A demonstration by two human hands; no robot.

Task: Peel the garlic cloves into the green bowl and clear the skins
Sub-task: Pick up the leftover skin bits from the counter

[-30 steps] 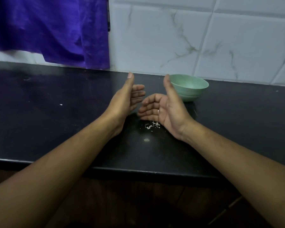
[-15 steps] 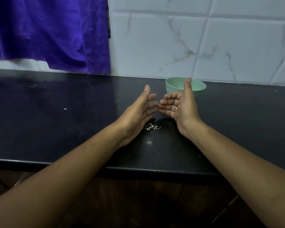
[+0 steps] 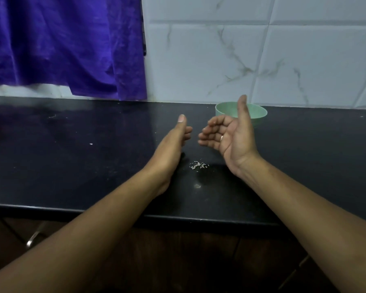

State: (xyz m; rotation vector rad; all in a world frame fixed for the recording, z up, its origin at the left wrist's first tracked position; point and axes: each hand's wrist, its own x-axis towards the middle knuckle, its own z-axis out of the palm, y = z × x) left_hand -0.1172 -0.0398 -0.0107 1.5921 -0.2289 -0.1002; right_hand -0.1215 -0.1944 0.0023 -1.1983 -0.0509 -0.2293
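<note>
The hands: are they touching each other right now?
Apart. The head view shows a strip of dark counter between the fingers of the left hand and those of the right hand.

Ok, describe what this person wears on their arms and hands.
The left forearm and right forearm are bare: no sleeves, watch or bracelet in view. The right hand wears a thin pale ring on one finger. The left hand shows no ring from this side. No gloves.
</note>
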